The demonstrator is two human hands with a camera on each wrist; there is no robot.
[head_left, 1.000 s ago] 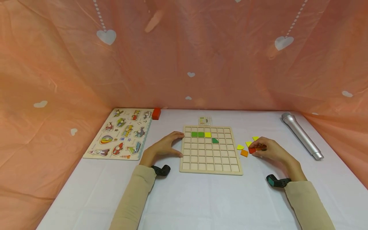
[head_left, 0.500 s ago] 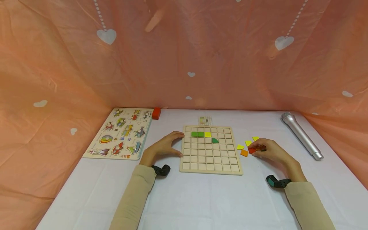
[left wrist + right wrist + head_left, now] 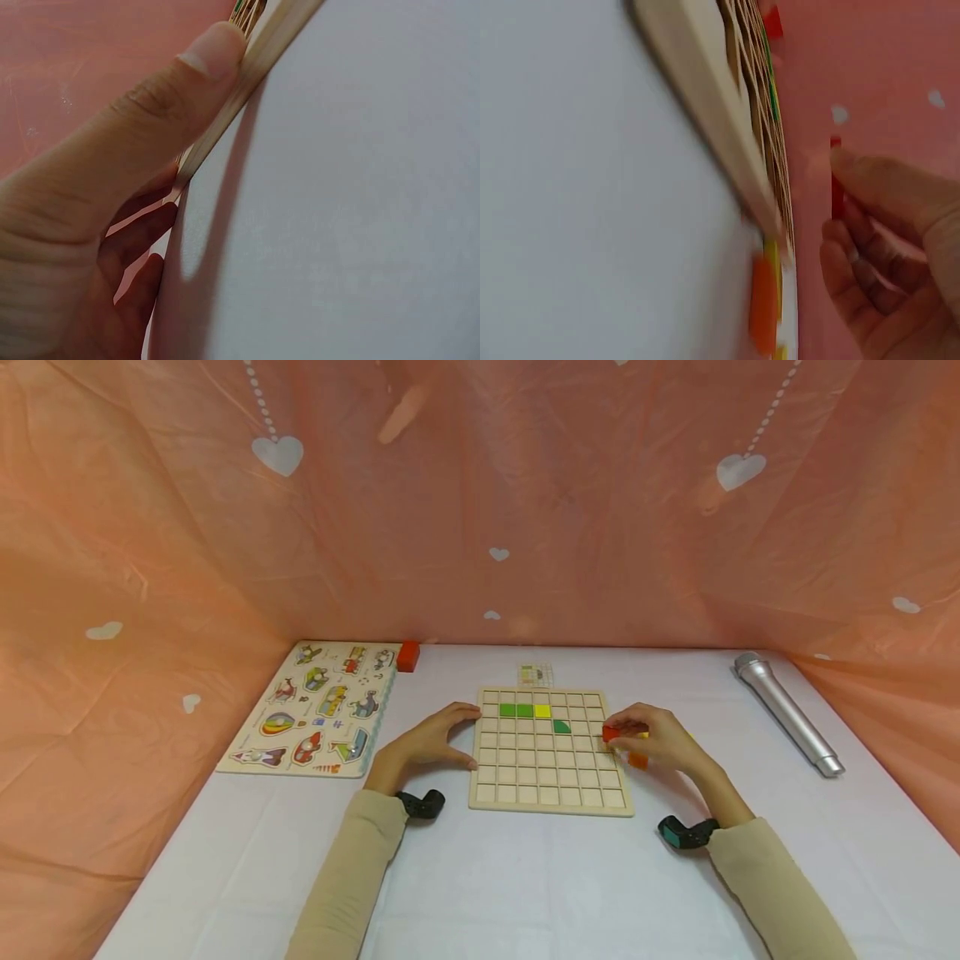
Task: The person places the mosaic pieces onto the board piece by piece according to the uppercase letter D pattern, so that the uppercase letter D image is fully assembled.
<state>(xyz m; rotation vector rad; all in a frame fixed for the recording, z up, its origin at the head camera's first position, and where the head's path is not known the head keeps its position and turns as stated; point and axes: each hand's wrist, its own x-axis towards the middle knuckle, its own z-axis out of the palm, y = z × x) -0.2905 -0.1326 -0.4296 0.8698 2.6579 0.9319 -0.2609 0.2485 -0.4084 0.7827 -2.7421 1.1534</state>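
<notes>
The right hand (image 3: pixel 652 742) reaches in from the right, forearm angled across the table (image 3: pixel 525 877), and pinches a small red tile (image 3: pixel 610 733) between thumb and fingertips just over the right edge of the wooden grid board (image 3: pixel 551 785). An orange tile (image 3: pixel 638 762) lies on the table under the wrist. The left hand (image 3: pixel 427 745) rests against the board's left edge, thumb pressed flat on the rim, fingers spread and relaxed. Two green tiles (image 3: pixel 516 711), a yellow tile (image 3: pixel 542 711) and a dark green piece (image 3: pixel 561 727) sit in the grid.
</notes>
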